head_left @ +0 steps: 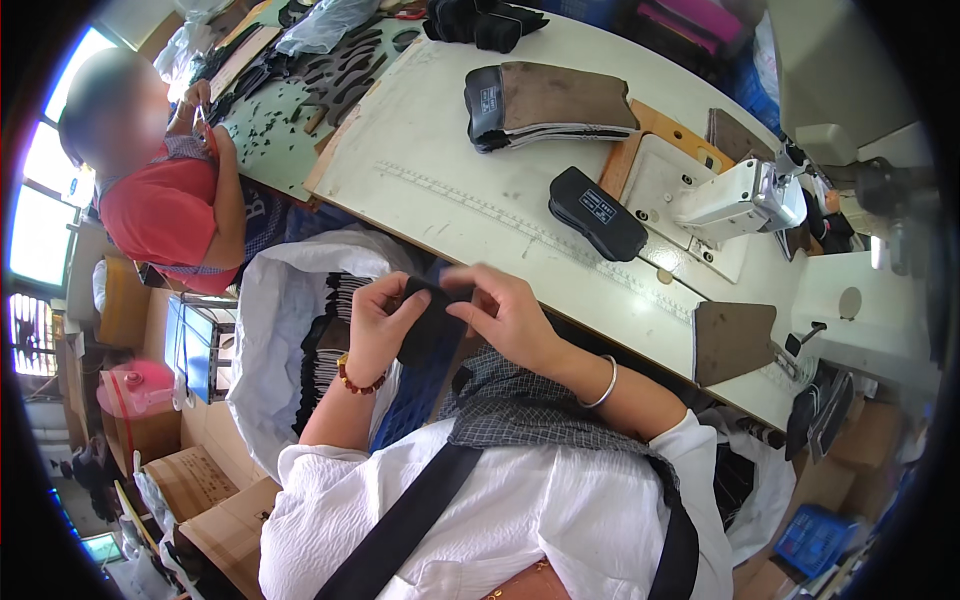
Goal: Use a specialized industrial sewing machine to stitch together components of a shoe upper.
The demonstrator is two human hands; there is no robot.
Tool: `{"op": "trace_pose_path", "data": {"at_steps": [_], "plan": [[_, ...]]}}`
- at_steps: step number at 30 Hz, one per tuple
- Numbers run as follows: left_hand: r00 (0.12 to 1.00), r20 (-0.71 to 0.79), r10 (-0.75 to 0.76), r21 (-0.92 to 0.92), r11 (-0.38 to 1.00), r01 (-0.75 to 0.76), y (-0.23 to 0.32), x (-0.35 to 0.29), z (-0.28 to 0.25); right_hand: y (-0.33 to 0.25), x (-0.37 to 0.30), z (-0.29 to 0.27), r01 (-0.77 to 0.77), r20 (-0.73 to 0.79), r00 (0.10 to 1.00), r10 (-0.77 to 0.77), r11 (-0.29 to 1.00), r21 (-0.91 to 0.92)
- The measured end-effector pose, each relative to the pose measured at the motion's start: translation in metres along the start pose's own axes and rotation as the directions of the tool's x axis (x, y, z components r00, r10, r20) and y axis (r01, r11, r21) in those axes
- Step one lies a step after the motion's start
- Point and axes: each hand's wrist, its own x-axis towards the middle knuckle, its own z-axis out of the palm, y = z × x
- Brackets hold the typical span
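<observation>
In front of my lap, my left hand [385, 312] pinches a small dark fabric piece [428, 325] between thumb and fingers. My right hand [508, 312] is at the piece's right edge, thumb and fingers closing on it; its fingertips are slightly blurred. Beyond my hands, a small stack of black pieces with printed labels [597, 213] lies on the white work table [430, 150]. Farther back is a thicker stack of brown and black pieces [560, 100].
A white sewing machine [740, 200] stands at the right of the table, with a brown piece [733, 343] nearer me. Left of my lap, a white sack [270, 330] holds stacked pieces. A co-worker in red [165, 210] holds scissors by a green table [270, 130].
</observation>
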Motion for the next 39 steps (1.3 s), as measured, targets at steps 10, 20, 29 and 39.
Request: {"op": "trace_pose_path", "data": {"at_steps": [10, 20, 29, 39], "plan": [[0.982, 0.151, -0.114, -0.227, 0.963, 0.146, 0.004, 0.005, -0.002, 0.004, -0.006, -0.005, -0.236, 0.014, 0.969, 0.246, 0.908, 0.346], [0.998, 0.062, 0.029, 0.148, 0.988, -0.038, -0.019, 0.016, -0.019, 0.014, -0.004, -0.010, -0.276, 0.143, 0.958, 0.248, 0.672, 0.687], [0.990, -0.135, 0.046, -0.009, 0.999, -0.048, -0.008, 0.026, -0.025, 0.020, -0.002, 0.003, 0.308, 0.177, 0.949, -0.262, 0.896, -0.321], [0.856, -0.174, 0.487, 0.503, 0.791, -0.348, 0.004, 0.005, 0.019, 0.009, -0.003, 0.010, 0.029, -0.058, 0.997, -0.041, 0.980, -0.197]]}}
